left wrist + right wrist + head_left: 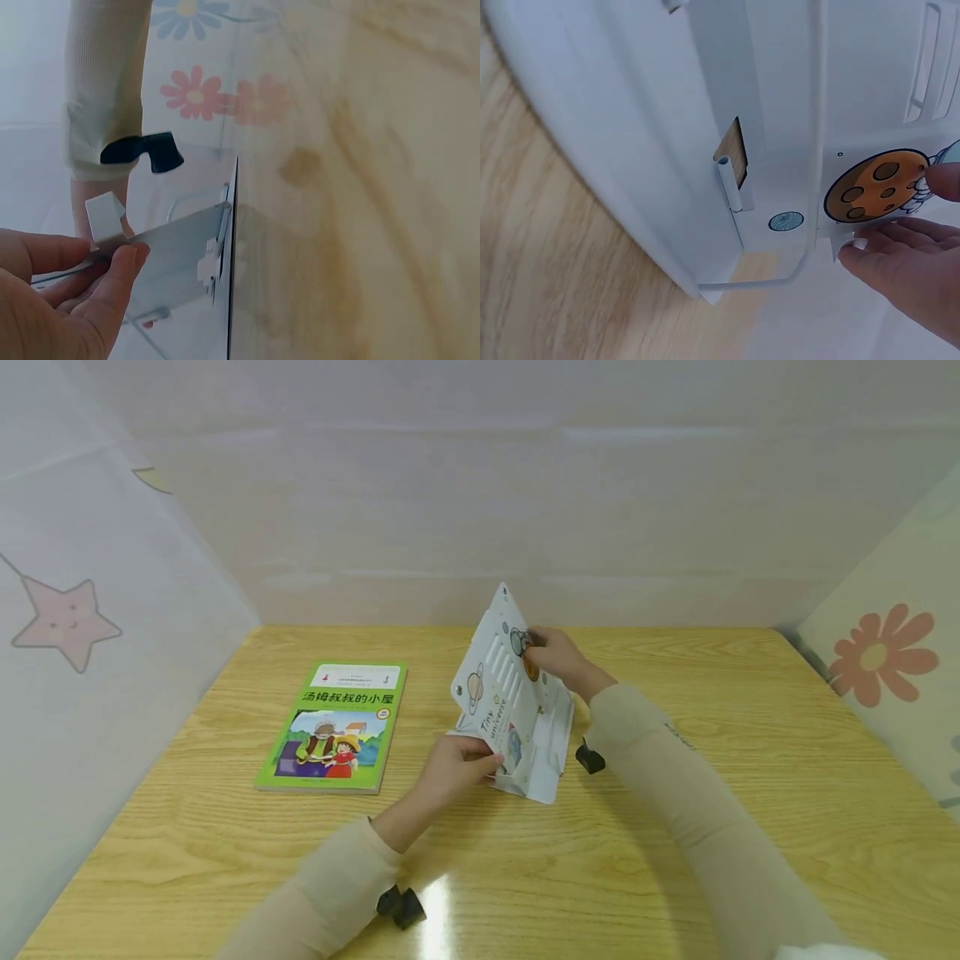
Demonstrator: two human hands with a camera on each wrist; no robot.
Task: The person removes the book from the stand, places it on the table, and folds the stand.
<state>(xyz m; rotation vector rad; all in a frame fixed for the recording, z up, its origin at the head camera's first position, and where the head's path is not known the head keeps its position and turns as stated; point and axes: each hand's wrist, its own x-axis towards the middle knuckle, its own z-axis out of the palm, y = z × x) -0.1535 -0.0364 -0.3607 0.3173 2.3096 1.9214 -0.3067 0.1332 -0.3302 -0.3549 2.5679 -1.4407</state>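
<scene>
Head view: at left, a green book point(333, 727) lies flat on the worktop point(187, 860), apart from the white stand point(521, 706) and so, it seems, out of its way. To its right, the left hand point(453, 768) pinches a white tab point(107, 221) at the stand's near end, probably to steady it. The stand sits near the worktop's middle, its printed panel point(501, 668) tilted above the base point(543, 777). The right hand point(558, 656) grips the panel's edge, thumb in front, fingers behind, likely holding it up.
</scene>
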